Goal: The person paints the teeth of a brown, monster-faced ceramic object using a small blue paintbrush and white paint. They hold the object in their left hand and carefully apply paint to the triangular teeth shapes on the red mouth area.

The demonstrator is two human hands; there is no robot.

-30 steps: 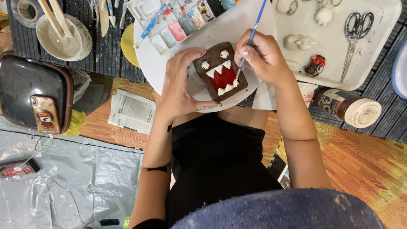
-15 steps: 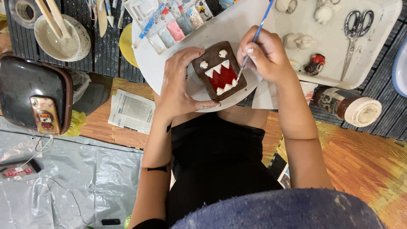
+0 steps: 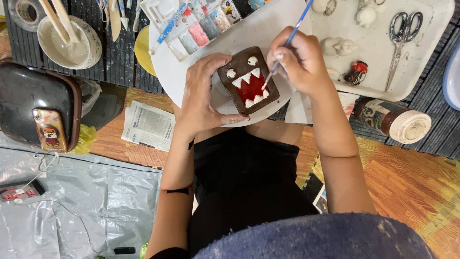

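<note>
Left hand point(image 3: 203, 98) grips the brown monster figure point(image 3: 247, 80) (tilted) — right hand point(image 3: 298, 60) pinches a blue paintbrush point(image 3: 293, 32), tip at its teeth.

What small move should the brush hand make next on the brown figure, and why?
Probably a short stroke along the teeth: the right hand has the blue brush tip at the white teeth of the brown figure, which the left hand steadies.

The left hand point(image 3: 203, 93) hides the brown figure's point(image 3: 248, 79) left edge; the brush point(image 3: 287, 42) handle's top is cropped.
</note>
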